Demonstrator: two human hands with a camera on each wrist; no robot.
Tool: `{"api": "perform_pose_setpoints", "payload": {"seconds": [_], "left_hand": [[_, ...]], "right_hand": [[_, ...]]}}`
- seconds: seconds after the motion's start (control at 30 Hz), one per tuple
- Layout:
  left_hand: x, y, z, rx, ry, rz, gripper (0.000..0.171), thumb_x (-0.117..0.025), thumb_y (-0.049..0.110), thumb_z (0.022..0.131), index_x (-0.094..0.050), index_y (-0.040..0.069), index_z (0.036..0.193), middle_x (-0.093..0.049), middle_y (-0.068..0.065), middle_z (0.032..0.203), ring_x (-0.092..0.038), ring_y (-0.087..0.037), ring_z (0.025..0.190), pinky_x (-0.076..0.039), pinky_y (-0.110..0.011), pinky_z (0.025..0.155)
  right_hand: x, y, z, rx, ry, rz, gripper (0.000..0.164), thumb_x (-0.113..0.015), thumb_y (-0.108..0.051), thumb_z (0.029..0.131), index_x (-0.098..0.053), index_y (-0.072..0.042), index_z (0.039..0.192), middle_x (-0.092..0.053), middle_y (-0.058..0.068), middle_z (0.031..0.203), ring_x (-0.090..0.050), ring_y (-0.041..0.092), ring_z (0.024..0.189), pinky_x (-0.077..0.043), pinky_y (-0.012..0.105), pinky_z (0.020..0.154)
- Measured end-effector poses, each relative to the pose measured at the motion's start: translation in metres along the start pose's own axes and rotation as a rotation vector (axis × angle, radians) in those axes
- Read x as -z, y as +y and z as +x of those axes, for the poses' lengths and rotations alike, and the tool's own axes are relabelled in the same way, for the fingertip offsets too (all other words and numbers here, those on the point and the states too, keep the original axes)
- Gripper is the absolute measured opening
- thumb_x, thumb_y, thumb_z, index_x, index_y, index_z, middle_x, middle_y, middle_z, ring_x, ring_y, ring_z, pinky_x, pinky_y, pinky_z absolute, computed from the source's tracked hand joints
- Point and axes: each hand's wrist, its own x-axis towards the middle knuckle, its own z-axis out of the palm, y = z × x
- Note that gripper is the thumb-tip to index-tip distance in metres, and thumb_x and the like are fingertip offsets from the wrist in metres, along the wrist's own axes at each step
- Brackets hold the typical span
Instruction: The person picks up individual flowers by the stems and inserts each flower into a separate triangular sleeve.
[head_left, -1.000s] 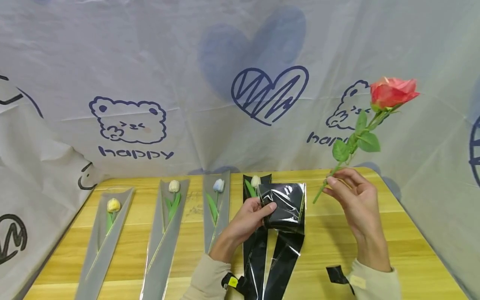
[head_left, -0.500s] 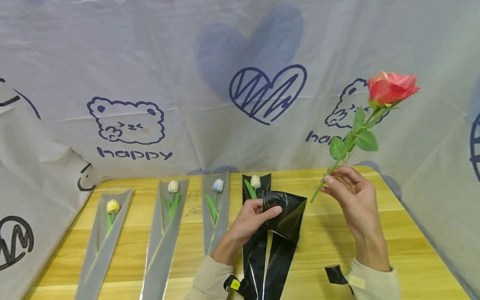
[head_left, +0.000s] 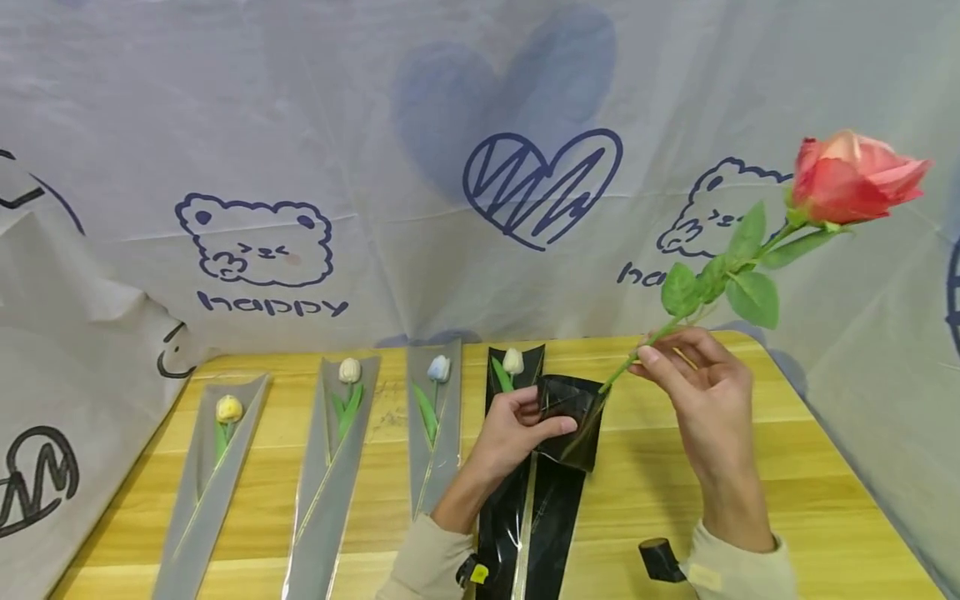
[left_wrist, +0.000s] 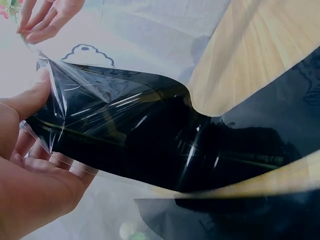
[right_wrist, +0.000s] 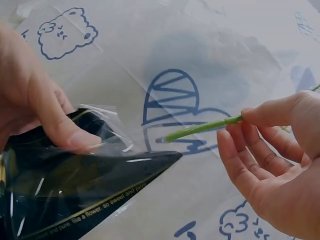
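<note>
My left hand (head_left: pixel 513 437) pinches the upper end of a black flower sleeve (head_left: pixel 567 398), thumb in front; the sleeve's lower part droops to the table. My right hand (head_left: pixel 712 408) pinches the green stem of a pink-red rose (head_left: pixel 851 179), whose bloom leans up to the right. In the head view the stem's lower end overlaps the sleeve's right corner. The right wrist view shows the stem tip (right_wrist: pixel 172 136) just short of the sleeve's clear film, so I cannot tell if it is inside. Gold lettering runs along the sleeve (left_wrist: pixel 150 142) in the left wrist view.
Several wrapped tulips lie in a row on the wooden table (head_left: pixel 675 475): a yellow one (head_left: pixel 228 408), a white one (head_left: pixel 349 372) and a blue one (head_left: pixel 438 369) in grey sleeves, a white one (head_left: pixel 513 362) in black. A printed cloth (head_left: pixel 375 125) hangs behind.
The rose has tilted further right, its bloom moving right and its stem end moving left to the sleeve. The left hand has turned the sleeve's upper end towards the stem.
</note>
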Motion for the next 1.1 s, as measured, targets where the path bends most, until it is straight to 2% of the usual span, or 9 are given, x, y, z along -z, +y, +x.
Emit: {"api": "perform_pose_setpoints", "payload": {"seconds": [0.17,0.23,0.37,0.57,0.73,0.8,0.87,0.97,1.1], "left_hand": [[-0.002,0.004,-0.001,-0.024,-0.006,0.02,0.03,-0.077,0.003,0.091,-0.069,-0.005,0.119,-0.074,-0.016,0.106,-0.074,-0.019,0.094,-0.058,-0.029,0.079],[-0.002,0.005,-0.002,-0.033,-0.012,0.026,0.032,-0.078,0.006,0.091,-0.069,-0.003,0.121,-0.074,-0.015,0.107,-0.074,-0.018,0.094,-0.058,-0.03,0.08],[-0.002,0.008,-0.003,-0.059,-0.015,0.057,0.035,-0.079,0.011,0.091,-0.07,0.0,0.123,-0.074,-0.014,0.107,-0.073,-0.015,0.09,-0.058,-0.031,0.078],[-0.003,0.012,-0.004,-0.101,-0.007,0.124,0.03,-0.078,0.012,0.093,-0.071,0.002,0.121,-0.074,-0.014,0.105,-0.071,-0.012,0.085,-0.057,-0.05,0.077],[-0.008,0.017,-0.006,-0.113,0.008,0.16,0.027,-0.077,0.01,0.093,-0.072,0.001,0.118,-0.074,-0.014,0.104,-0.07,-0.009,0.084,-0.058,-0.035,0.074],[-0.009,0.018,-0.006,-0.118,0.002,0.162,0.025,-0.077,0.009,0.094,-0.073,0.0,0.117,-0.073,-0.015,0.103,-0.07,-0.008,0.083,-0.057,-0.031,0.073],[-0.011,0.019,-0.006,-0.122,-0.006,0.163,0.022,-0.076,0.008,0.094,-0.073,-0.001,0.114,-0.073,-0.016,0.101,-0.069,-0.007,0.081,-0.057,-0.028,0.072],[-0.013,0.02,-0.007,-0.142,-0.026,0.173,0.017,-0.077,0.007,0.093,-0.074,-0.001,0.108,-0.073,-0.016,0.097,-0.069,-0.005,0.08,-0.054,-0.025,0.069],[-0.013,0.02,-0.007,-0.186,-0.069,0.211,0.012,-0.078,0.007,0.092,-0.068,0.0,0.09,-0.062,-0.009,0.075,-0.056,-0.004,0.065,-0.043,-0.022,0.063]], "right_hand": [[-0.008,-0.006,-0.003,0.064,0.005,-0.037,0.012,-0.068,0.017,0.089,-0.06,0.019,0.099,-0.069,0.02,0.098,-0.072,0.028,0.084,-0.06,0.035,0.079],[-0.008,-0.008,-0.005,0.072,0.0,-0.089,0.013,-0.068,0.017,0.089,-0.06,0.019,0.099,-0.069,0.019,0.098,-0.072,0.026,0.086,-0.06,0.033,0.08],[-0.009,-0.01,-0.009,0.003,-0.017,-0.266,0.014,-0.072,0.01,0.091,-0.064,0.014,0.102,-0.073,0.012,0.101,-0.072,0.02,0.091,-0.057,0.027,0.083],[-0.009,-0.01,-0.011,-0.075,-0.123,-0.463,0.014,-0.075,-0.001,0.092,-0.07,0.008,0.102,-0.074,0.009,0.101,-0.072,0.018,0.091,-0.056,0.024,0.082],[-0.007,-0.009,-0.012,-0.107,-0.22,-0.654,0.013,-0.075,-0.011,0.095,-0.072,-0.001,0.103,-0.073,0.006,0.102,-0.069,0.017,0.092,-0.054,0.024,0.08],[-0.007,-0.01,-0.013,-0.147,-0.25,-0.709,0.015,-0.075,-0.017,0.096,-0.072,-0.004,0.104,-0.072,0.006,0.108,-0.067,0.017,0.1,-0.053,0.024,0.081],[-0.006,-0.01,-0.012,-0.191,-0.29,-0.733,0.016,-0.075,-0.02,0.097,-0.072,-0.006,0.102,-0.07,0.005,0.113,-0.064,0.016,0.108,-0.051,0.025,0.085],[-0.005,-0.009,-0.009,-0.206,-0.358,-0.727,0.014,-0.076,-0.017,0.095,-0.073,-0.006,0.102,-0.07,0.006,0.116,-0.061,0.017,0.112,-0.052,0.029,0.086],[0.001,-0.009,-0.007,-0.185,-0.454,-0.712,0.014,-0.078,-0.01,0.093,-0.076,-0.004,0.105,-0.074,0.007,0.108,-0.068,0.014,0.101,-0.056,0.03,0.083]]}}
